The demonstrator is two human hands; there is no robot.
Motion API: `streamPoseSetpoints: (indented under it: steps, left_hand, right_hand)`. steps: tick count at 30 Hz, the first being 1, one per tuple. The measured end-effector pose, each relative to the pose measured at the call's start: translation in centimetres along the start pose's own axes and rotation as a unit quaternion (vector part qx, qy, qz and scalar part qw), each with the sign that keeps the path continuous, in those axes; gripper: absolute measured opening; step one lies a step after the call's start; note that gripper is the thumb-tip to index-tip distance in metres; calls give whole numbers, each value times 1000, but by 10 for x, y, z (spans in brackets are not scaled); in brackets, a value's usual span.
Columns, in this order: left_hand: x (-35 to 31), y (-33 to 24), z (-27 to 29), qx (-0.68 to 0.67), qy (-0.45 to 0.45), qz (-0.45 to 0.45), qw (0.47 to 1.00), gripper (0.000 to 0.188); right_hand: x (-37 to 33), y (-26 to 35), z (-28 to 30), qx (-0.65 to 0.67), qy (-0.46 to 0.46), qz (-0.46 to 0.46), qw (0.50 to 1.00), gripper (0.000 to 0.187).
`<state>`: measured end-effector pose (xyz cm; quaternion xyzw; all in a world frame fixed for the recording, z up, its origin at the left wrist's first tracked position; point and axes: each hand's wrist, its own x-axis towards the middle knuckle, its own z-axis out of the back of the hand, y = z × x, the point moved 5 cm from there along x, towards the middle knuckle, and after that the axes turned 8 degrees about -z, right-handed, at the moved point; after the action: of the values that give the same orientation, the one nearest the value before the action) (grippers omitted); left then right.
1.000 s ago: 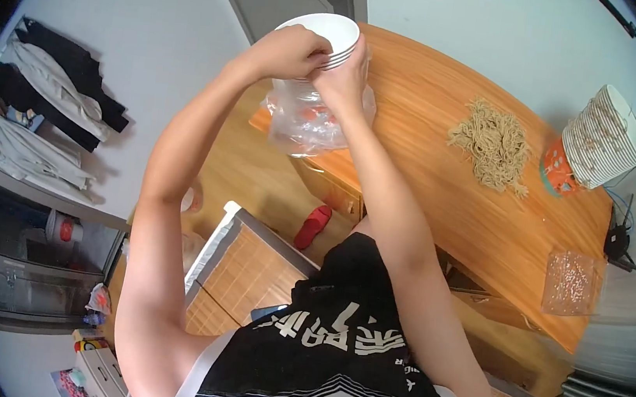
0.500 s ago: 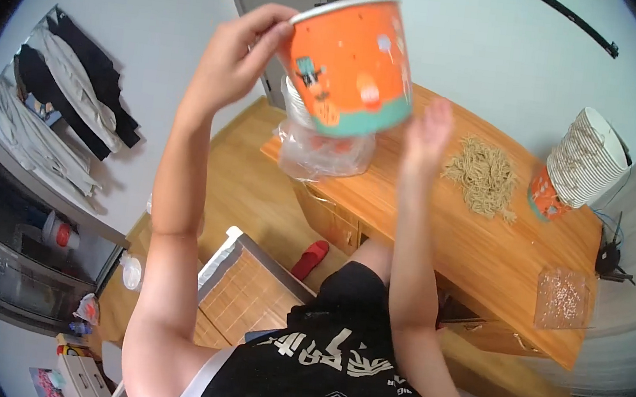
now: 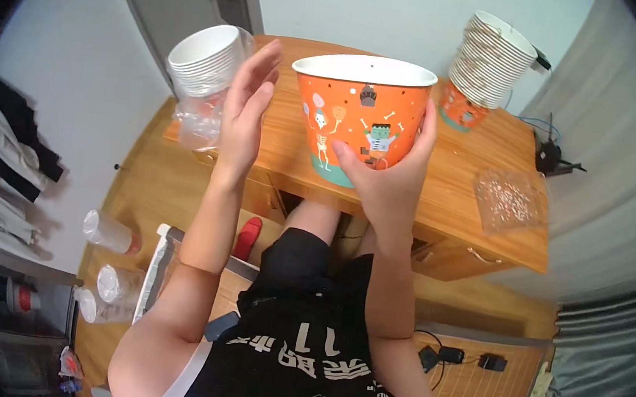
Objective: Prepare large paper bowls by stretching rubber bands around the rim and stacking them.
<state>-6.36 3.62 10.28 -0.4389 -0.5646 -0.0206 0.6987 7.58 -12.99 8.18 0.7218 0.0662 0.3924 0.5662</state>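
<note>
An orange paper bucket [image 3: 345, 101] with a green base band, cartoon figures and a white rim stands upright in the air before me, over the wooden table. My right hand [image 3: 389, 177] grips its right side, thumb across the front and fingers round the far right. To the left of the bucket, my left hand [image 3: 247, 116] is raised with its fingers stretched out, holding nothing and apart from the bucket. Behind my left hand is a stack of paper buckets [image 3: 201, 67] in clear plastic. The tangled tan strands seen earlier on the table are hidden by the bucket.
At the table's [image 3: 292, 148] back right stands a tall stack of paper buckets [image 3: 497, 62] with tan strands hanging over it. A clear bag of small pieces [image 3: 512, 201] lies near the right edge, by a black device [image 3: 550, 156]. Plastic-wrapped stacks [image 3: 112, 231] stand on the floor at left.
The bucket passed from my left hand to my right and came down level. My left hand let go and opened. The view shifted, bringing the wrapped stack into fuller sight.
</note>
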Motion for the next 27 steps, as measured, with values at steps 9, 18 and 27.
streamPoseSetpoints:
  steps: [9,18,27]
  left_hand:
    - [-58,-36,-31,-46,-26,-69,996,68]
    - [-122,26,-25,50,16,26,998,137]
    - [-147,107,11,136,-13,51,989,130]
  right_hand:
    - [-42,-11,37,-7,-31,148,988,133]
    - [-71,-92,-11,-81,51,102,990,132]
    - [-34,-161,97,-309,90,-31,946,36]
